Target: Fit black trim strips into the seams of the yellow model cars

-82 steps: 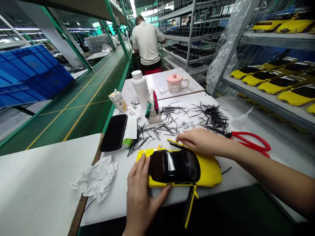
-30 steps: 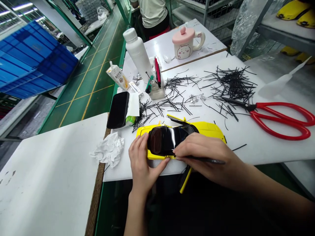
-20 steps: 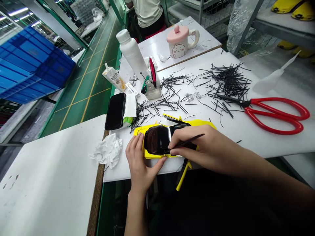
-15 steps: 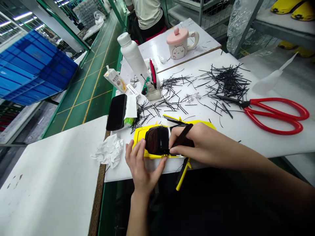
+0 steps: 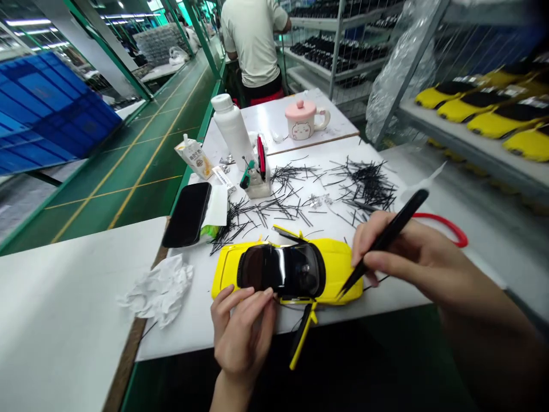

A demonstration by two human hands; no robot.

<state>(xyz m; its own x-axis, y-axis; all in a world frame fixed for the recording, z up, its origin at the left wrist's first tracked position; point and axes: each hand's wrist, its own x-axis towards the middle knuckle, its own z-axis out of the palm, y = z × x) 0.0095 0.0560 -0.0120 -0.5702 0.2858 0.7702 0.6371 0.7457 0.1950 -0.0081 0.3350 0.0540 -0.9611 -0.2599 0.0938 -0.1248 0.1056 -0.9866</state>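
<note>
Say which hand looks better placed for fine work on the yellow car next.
Probably the right hand: it grips a black pointed tool, angled down toward the yellow car. The left hand, at the car's near side, seems suited to steadying.

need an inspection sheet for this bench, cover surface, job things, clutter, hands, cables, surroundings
surface: white worktop, largely covered
job things: yellow model car, both side doors open; black tweezers, tips over the car's yellow body, contact unclear
clutter: loose black strips, crumpled white tissue, phone, drink carton, white bottle, pink-lidded mug, red-handled scissors partly hidden
hands: left hand has fingertips at the car's near side; right hand holds the tweezers
cables: nothing seen
surroundings: seated person ahead, back turned; blue crates at left; shelved yellow cars at right
</note>
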